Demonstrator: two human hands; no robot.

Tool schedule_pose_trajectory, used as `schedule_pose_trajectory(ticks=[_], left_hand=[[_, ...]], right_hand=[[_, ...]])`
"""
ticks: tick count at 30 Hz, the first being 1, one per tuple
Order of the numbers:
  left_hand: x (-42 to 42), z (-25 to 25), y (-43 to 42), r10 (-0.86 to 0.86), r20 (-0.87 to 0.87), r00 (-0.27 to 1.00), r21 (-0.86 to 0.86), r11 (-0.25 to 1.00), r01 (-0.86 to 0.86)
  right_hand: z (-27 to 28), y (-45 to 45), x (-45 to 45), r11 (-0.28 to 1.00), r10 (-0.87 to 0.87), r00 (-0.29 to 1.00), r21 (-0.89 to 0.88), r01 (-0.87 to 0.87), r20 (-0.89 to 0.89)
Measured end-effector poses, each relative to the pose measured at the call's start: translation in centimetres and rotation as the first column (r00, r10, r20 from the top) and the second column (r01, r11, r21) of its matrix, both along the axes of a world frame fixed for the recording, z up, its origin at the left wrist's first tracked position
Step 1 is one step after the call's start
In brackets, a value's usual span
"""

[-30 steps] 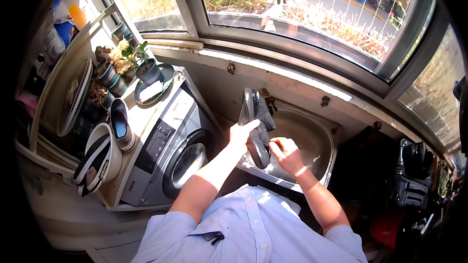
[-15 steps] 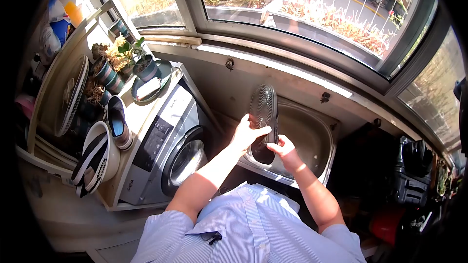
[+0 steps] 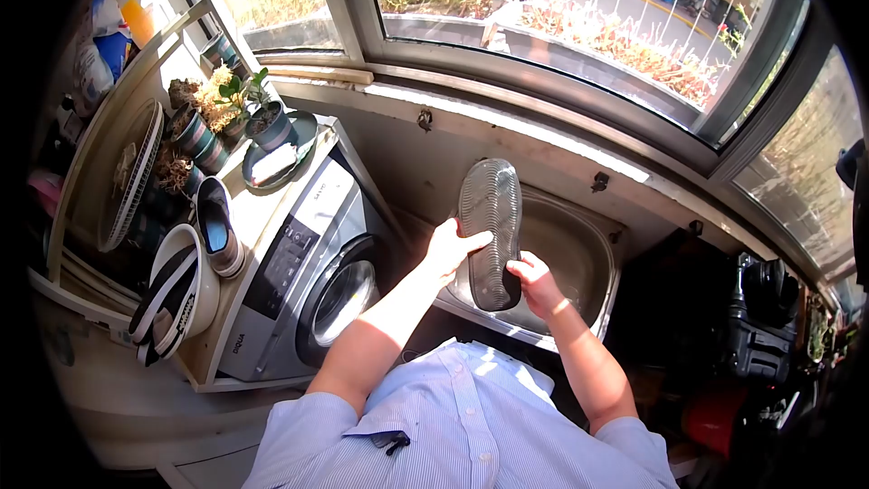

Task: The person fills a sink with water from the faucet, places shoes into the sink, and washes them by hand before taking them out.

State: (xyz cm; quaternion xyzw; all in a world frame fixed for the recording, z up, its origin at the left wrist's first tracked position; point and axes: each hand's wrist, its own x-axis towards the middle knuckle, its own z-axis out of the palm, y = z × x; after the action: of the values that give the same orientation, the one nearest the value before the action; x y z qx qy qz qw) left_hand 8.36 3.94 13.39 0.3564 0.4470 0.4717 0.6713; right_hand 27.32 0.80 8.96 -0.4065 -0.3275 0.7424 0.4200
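A dark shoe (image 3: 491, 208) is held up over the metal sink (image 3: 572, 249), its grey ridged sole facing me. My left hand (image 3: 449, 250) grips its left edge near the middle, with the thumb lying across the sole. Lower down on the right side, my right hand (image 3: 536, 284) pinches the near end, thumb on the sole. The fingers behind the shoe are hidden, and so is its upper side.
Left of the sink stands a washing machine (image 3: 294, 272) with potted plants (image 3: 269, 122), a brown shoe (image 3: 217, 226) and a white basin (image 3: 206, 294) holding shoes on top. A window sill (image 3: 507, 122) runs behind. Dark bags (image 3: 765, 321) stand at the right.
The shoe has turned so that its sole faces me more fully; its dark side edge no longer shows. Both hands keep hold of it, and my left thumb sits slightly further left.
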Motion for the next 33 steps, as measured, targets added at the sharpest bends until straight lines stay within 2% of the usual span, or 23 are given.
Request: schedule_pose_trajectory(ticks=[2, 3, 5, 7, 9, 10, 11, 13, 14, 15, 17, 18, 19, 21, 22, 23, 25, 28, 31, 33], left_hand=[[0.4, 0.0, 0.2, 0.115, -0.051, 0.992, 0.06, 0.992, -0.112], [0.7, 0.3, 0.2, 0.115, -0.051, 0.992, 0.06, 0.992, -0.112], [1.0, 0.8, 0.4, 0.19, -0.319, 0.929, 0.139, 0.978, -0.153], [0.8, 0.3, 0.7, 0.184, -0.365, 0.913, 0.169, 0.977, -0.129], [0.3, 0.4, 0.5, 0.096, -0.221, 0.971, 0.103, 0.992, -0.075], [0.2, 0.4, 0.1, 0.029, -0.078, 0.997, 0.069, 0.997, -0.024], [0.2, 0.6, -0.2, 0.023, -0.08, 0.997, 0.068, 0.998, -0.018], [0.0, 1.1, -0.7, -0.146, 0.155, 0.977, -0.115, 0.98, 0.165], [-0.3, 0.4, -0.4, -0.205, 0.215, 0.955, -0.11, 0.967, 0.232], [-0.3, -0.3, -0.4, -0.203, 0.215, 0.955, -0.108, 0.967, 0.23], [-0.2, -1.5, -0.4, -0.175, 0.326, 0.929, -0.027, 0.981, 0.194], [-0.4, -1.9, -0.4, -0.118, 0.337, 0.934, -0.064, 0.987, 0.148], [-0.7, -2.1, -0.3, -0.114, 0.336, 0.935, -0.061, 0.988, 0.142], [-1.4, -1.2, -0.7, -0.078, 0.268, 0.96, -0.112, 0.987, 0.111], [-1.4, -0.8, -0.9, -0.001, 0.231, 0.973, -0.153, 0.988, 0.037], [-1.4, -0.9, -0.9, 0.001, 0.229, 0.973, -0.151, 0.988, 0.034], [-1.5, -1.5, -1.0, 0.134, 0.164, 0.977, -0.16, 0.981, -0.108], [-1.6, -1.9, -0.9, 0.221, 0.161, 0.962, -0.181, 0.965, -0.192], [-1.3, -1.6, -1.2, 0.227, 0.165, 0.96, -0.102, 0.972, -0.212], [-1.4, -0.8, -1.4, 0.206, 0.168, 0.964, -0.113, 0.975, -0.189]], right_hand=[[-0.7, 0.1, -0.3, 0.999, -0.018, 1.0, 0.049, 0.018, 0.0], [-1.1, 0.1, -0.5, 0.995, -0.036, 0.999, 0.094, 0.036, -0.003], [-1.5, -0.3, -0.9, 0.996, -0.043, 0.999, 0.083, 0.044, -0.024], [-1.2, -0.4, -0.9, 0.996, -0.047, 0.998, 0.075, 0.05, -0.043], [0.4, -0.5, -0.9, 0.967, -0.107, 0.991, 0.24, 0.086, 0.077], [0.7, -0.5, -1.0, 0.932, -0.18, 0.967, 0.346, 0.11, 0.179], [1.3, -0.6, -1.0, 0.931, -0.186, 0.967, 0.345, 0.116, 0.177], [2.7, -0.7, -1.2, 0.867, -0.284, 0.803, 0.498, -0.018, 0.523], [2.8, -0.8, -1.5, 0.844, -0.325, 0.773, 0.536, -0.021, 0.544], [2.9, -0.9, -1.8, 0.843, -0.325, 0.774, 0.537, -0.023, 0.544], [3.4, -1.1, -2.3, 0.783, -0.366, 0.682, 0.606, -0.142, 0.633], [4.1, -1.4, -2.6, 0.734, -0.408, 0.664, 0.658, -0.17, 0.626], [4.2, -1.2, -2.6, 0.731, -0.406, 0.667, 0.66, -0.174, 0.625], [4.2, -0.7, -2.5, 0.88, -0.135, 0.81, 0.444, -0.167, 0.571], [4.2, -0.4, -2.4, 0.882, -0.08, 0.836, 0.429, -0.195, 0.544], [4.1, -0.2, -2.4, 0.881, -0.079, 0.836, 0.431, -0.197, 0.542], [3.4, 0.3, -2.4, 0.87, -0.084, 0.851, 0.455, -0.191, 0.518], [2.3, 0.8, -2.6, 0.879, -0.052, 0.9, 0.447, -0.164, 0.432], [1.3, 1.1, -2.7, 0.918, -0.013, 0.929, 0.372, -0.136, 0.37], [1.4, 1.4, -2.6, 0.942, 0.002, 0.942, 0.316, -0.115, 0.336]])
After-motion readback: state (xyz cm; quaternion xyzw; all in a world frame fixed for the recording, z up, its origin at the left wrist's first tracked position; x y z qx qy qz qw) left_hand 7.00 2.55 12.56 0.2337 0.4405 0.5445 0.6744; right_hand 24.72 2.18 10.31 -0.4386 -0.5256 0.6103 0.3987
